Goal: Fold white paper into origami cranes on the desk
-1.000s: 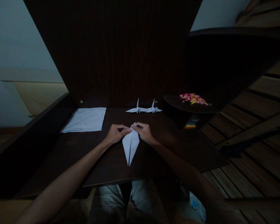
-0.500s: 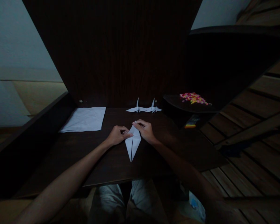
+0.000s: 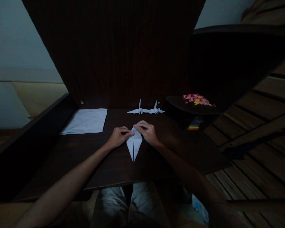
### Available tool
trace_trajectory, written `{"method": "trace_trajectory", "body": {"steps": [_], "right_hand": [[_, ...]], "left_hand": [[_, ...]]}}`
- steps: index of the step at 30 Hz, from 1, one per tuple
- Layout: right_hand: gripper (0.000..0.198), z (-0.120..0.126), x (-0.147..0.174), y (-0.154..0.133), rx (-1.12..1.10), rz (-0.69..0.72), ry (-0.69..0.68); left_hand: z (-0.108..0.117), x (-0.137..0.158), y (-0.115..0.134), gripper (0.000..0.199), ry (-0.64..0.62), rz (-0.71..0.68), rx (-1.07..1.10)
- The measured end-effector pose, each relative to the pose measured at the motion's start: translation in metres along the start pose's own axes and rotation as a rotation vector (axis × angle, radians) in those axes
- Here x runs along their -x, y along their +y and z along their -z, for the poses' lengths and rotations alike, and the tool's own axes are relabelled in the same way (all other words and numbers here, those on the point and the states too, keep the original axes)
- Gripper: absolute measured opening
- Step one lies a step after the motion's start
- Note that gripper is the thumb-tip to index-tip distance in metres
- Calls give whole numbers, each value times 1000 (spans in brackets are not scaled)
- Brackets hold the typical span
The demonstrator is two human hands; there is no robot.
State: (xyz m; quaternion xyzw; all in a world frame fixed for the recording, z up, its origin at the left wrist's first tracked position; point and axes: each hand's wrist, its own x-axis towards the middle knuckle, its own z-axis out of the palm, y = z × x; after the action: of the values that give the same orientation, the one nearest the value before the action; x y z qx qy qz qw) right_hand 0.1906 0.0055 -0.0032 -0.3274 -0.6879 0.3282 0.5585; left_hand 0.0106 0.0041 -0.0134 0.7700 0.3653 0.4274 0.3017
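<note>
A white folded paper (image 3: 134, 146), shaped like a long diamond, lies on the dark desk with its split, pointed end toward me. My left hand (image 3: 119, 136) grips its upper left edge, the thumb pressed on top. At the far tip my right hand (image 3: 147, 132) pinches the paper between thumb and fingers. The fingers cover most of that tip. Behind my hands, two white paper cranes (image 3: 140, 110) stand side by side near the desk's back panel.
A stack of white paper sheets (image 3: 86, 121) lies at the left by the desk's side wall (image 3: 33, 136). On a small raised shelf (image 3: 178, 104) at the right sits a pile of small pink, red and yellow pieces (image 3: 196, 99). A yellow-edged item (image 3: 193, 128) is below it.
The folded paper has shifted slightly up and to the left. My left thumb has moved a little higher along it, and my right hand still pinches the far tip.
</note>
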Motion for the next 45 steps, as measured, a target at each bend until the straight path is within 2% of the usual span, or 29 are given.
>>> {"method": "trace_trajectory", "body": {"steps": [4, 9, 15, 21, 23, 27, 33, 35, 38, 41, 45], "right_hand": [[18, 0, 0, -1, 19, 11, -5], [19, -1, -1, 5, 28, -20, 70], [44, 0, -3, 27, 61, -260, 173], [48, -1, -3, 37, 97, -406, 173], [46, -1, -4, 35, 46, -451, 165], [38, -1, -5, 30, -190, -529, 62], [48, 0, -4, 27, -281, -454, 128], [49, 1, -5, 25, -295, -441, 128], [48, 2, -4, 22, -304, -440, 117], [45, 1, -4, 19, -290, -439, 96], [33, 1, -4, 16, -247, -435, 53]], "left_hand": [[2, 0, -2, 19, 18, -28, -74], [5, -3, -7, 16, 2, -30, -108], [7, -5, -12, 17, 190, 41, -57], [9, -5, -6, 18, 271, 64, -22], [9, -5, -5, 19, 270, 65, -4], [8, -5, -3, 19, 251, 57, 7], [3, -5, -3, 18, 285, 109, 69], [1, -6, -4, 25, 336, 161, 160], [0, -7, -7, 47, 380, 255, 373], [1, -7, -9, 67, 339, 369, 538], [4, -6, -4, 74, 273, 431, 566]]}}
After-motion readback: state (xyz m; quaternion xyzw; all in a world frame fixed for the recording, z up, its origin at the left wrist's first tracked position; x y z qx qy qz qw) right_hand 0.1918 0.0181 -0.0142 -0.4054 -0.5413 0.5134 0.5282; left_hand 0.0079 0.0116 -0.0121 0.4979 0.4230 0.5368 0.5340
